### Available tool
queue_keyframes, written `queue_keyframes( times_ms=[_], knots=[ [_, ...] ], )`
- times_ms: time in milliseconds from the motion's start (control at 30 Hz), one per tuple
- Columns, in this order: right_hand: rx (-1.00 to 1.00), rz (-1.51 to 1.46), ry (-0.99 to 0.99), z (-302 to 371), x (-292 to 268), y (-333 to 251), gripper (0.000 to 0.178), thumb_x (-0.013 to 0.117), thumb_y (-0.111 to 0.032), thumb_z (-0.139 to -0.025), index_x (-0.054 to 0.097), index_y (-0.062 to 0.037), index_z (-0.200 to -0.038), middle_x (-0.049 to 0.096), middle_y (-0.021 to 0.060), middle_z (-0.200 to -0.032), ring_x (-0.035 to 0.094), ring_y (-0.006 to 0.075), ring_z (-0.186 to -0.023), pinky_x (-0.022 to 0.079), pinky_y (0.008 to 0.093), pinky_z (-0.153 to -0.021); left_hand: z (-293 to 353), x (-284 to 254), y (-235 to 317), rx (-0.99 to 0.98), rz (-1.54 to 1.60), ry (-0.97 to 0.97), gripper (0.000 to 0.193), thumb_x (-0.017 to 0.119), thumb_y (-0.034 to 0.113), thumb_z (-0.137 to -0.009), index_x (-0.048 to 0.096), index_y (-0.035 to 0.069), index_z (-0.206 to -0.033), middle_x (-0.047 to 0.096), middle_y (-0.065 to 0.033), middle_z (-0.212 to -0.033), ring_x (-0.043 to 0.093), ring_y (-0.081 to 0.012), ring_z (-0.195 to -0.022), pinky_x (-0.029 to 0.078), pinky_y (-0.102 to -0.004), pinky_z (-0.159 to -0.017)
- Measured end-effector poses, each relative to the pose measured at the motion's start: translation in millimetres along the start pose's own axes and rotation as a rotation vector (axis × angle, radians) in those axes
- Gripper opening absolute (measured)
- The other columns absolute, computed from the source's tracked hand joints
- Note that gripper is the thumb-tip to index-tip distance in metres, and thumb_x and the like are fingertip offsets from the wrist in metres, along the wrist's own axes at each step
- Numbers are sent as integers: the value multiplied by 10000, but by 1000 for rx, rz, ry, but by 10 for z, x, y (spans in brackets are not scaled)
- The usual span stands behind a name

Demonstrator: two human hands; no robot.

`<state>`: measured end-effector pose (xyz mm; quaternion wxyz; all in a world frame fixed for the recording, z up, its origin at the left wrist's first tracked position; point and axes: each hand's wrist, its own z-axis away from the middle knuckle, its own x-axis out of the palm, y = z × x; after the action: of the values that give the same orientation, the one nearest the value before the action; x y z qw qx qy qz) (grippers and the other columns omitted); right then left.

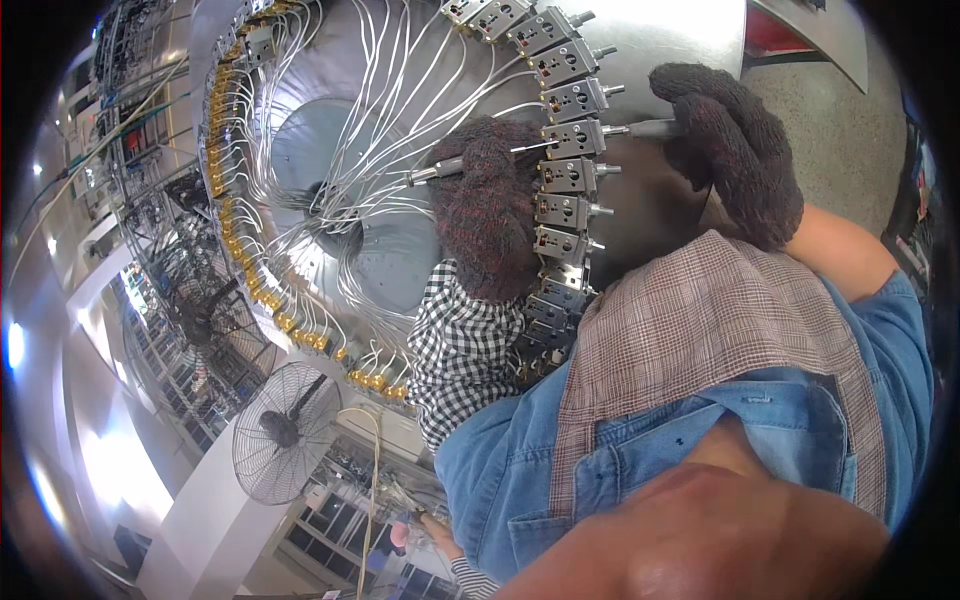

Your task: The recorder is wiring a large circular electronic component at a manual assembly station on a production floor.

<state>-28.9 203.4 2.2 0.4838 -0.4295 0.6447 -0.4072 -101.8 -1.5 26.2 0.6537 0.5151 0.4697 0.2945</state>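
Observation:
My left hand, in a dark knitted glove, is closed around a slim metal tool. The tool's thin shaft points right, its tip meeting a metal block on the ring. On the outer side of that block, my right hand, gloved alike, has its fingers bent around a grey cylindrical tool. This tool's narrow end lines up with the bolt of the same block; whether they touch is hard to make out. Similar blocks with bolts, such as this one, sit above and below.
White wires fan out from the middle of a round metal plate to its rim. Brass-coloured fittings line the left side. A caged fan stands lower left. Another person's hand shows near the bottom.

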Motion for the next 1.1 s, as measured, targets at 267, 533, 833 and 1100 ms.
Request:
queue_keyframes(
  times_ms=[267,533,833,1100],
  knots=[
    [303,-314,-38,17,-40,-22,353,443,-212,-876,435,-35,-1181,551,114,-992,526,118,-728,451,245,-654,-78,-21,-80,199,-293,-80,278,560,177,-733,554,37,-973,564,-113,-890,553,-229,-827,428,-335,-761],
    [372,-307,-73,53,-43,-11,354,440,-178,-876,416,-18,-1191,539,147,-1028,523,158,-827,451,255,-692,1,-60,9,-136,88,-58,251,557,179,-742,570,45,-954,546,-116,-974,542,-223,-882,444,-324,-745],
    [107,-142,-131,32,-53,56,402,537,-118,-793,426,-78,-1176,452,208,-1138,540,274,-919,497,330,-681,4,-32,39,-102,-120,-26,250,522,184,-789,547,35,-989,567,-118,-923,564,-212,-834,453,-321,-726],
    [-338,344,-117,-12,-73,231,355,455,-95,-797,461,-59,-1150,503,151,-1108,550,277,-904,471,336,-763,52,-25,30,-110,-83,-79,218,445,125,-847,505,-1,-1015,574,-112,-907,577,-162,-782,482,-259,-633]
  ],
)
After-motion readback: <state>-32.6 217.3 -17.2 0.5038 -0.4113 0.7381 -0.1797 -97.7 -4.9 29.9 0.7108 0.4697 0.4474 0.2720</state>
